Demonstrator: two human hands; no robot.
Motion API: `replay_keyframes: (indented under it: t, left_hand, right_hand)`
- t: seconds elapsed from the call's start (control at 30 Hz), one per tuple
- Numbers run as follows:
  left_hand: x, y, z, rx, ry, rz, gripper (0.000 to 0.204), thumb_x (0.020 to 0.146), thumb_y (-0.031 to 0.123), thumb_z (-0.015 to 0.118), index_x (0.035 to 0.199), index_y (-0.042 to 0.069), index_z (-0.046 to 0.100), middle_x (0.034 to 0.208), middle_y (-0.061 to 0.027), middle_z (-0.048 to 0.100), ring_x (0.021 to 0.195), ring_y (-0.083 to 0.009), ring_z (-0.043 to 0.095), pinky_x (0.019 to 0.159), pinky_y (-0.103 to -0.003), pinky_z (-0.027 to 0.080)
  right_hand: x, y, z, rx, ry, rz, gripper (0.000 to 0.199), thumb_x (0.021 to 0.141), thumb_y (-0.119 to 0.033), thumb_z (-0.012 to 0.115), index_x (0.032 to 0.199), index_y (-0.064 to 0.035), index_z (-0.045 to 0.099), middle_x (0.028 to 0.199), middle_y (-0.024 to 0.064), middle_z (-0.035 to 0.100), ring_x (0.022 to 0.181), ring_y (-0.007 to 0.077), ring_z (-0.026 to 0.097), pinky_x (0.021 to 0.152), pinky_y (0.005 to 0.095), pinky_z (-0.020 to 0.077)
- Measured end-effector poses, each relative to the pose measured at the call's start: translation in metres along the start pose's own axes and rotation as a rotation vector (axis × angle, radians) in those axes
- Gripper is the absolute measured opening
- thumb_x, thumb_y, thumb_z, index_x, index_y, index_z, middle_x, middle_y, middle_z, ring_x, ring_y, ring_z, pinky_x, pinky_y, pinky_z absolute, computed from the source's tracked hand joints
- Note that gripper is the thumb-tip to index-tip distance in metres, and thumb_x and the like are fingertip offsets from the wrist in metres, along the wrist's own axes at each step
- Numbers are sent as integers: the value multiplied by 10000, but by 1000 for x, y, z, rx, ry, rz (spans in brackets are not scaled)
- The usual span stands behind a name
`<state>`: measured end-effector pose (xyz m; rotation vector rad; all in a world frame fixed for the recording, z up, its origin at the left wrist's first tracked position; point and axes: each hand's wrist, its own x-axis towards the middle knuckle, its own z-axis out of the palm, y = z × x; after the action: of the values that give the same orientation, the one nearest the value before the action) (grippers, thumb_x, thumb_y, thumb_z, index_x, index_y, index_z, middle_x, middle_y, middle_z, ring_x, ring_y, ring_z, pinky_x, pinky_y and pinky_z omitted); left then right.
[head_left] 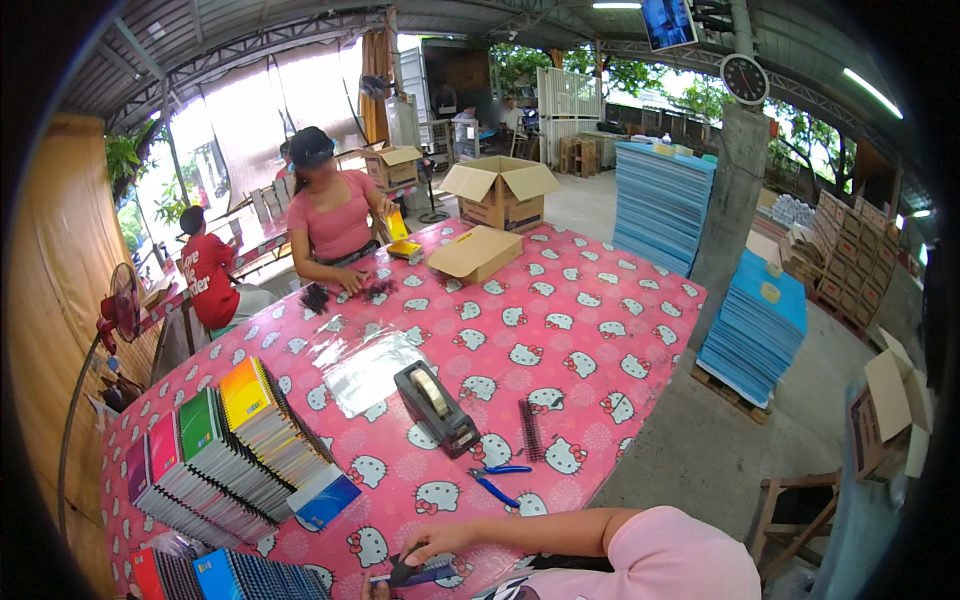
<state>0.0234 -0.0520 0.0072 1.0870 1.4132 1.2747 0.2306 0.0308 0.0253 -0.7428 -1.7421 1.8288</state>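
My right hand point(440, 542) reaches in from the lower right in a pink sleeve. It is closed on a small black binding comb piece point(402, 570) just above the pink patterned table point(580, 320). A blue strip point(425, 577) lies under that hand. Only a sliver of my left hand point(373, 590) shows at the bottom edge, touching the strip's left end. Blue-handled pliers point(497, 478), a black comb spine point(530, 430) and a black tape dispenser point(437, 405) lie just beyond my hands.
Fanned stacks of spiral notebooks point(240, 450) fill the table's left. A clear plastic sheet point(365, 365) and a flat cardboard box point(475, 253) lie farther out. A co-worker in pink point(330, 215) works at the far end. Blue sheet stacks point(755, 325) stand beside a pillar point(725, 200).
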Motion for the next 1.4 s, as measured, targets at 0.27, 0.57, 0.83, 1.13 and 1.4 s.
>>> replay_keyframes:
  t: [0.27,0.57,0.83,1.13,1.4]
  left_hand:
    - [-4,18,6,213,-47,120,264,881,26,444,1102,-18,581,1125,-208,562,1025,-319,538,868,-373,427]
    - [3,-7,1,-106,-7,-124,292,899,97,470,1132,-60,550,1129,-222,563,1014,-309,545,882,-349,420]
    - [2,-5,5,260,-53,180,300,902,130,484,1135,-45,553,1146,-224,553,1075,-299,511,927,-361,389]
    - [1,38,13,-208,-90,61,221,773,83,668,962,-15,610,954,-88,623,901,-169,584,852,-353,435]
    - [-4,55,16,-387,-32,93,175,793,13,652,957,-29,607,853,-35,616,732,-73,548,643,-200,436]
  right_hand:
    - [3,-16,8,-114,-15,-93,481,827,-451,586,969,5,640,738,54,615,673,165,563,612,319,441]
    - [19,11,5,-158,117,9,537,727,-500,657,956,-14,642,834,143,616,787,251,574,706,361,452]
    - [0,-2,-29,-775,303,-34,581,671,-474,690,1062,-52,602,1075,210,525,1045,360,463,874,435,396]
    - [2,-51,25,-568,241,-240,369,761,-266,688,1036,-42,586,954,128,611,901,244,591,779,363,459]
    - [7,-61,44,-490,291,-228,242,765,-200,699,913,-31,611,822,104,595,732,198,585,664,331,462]
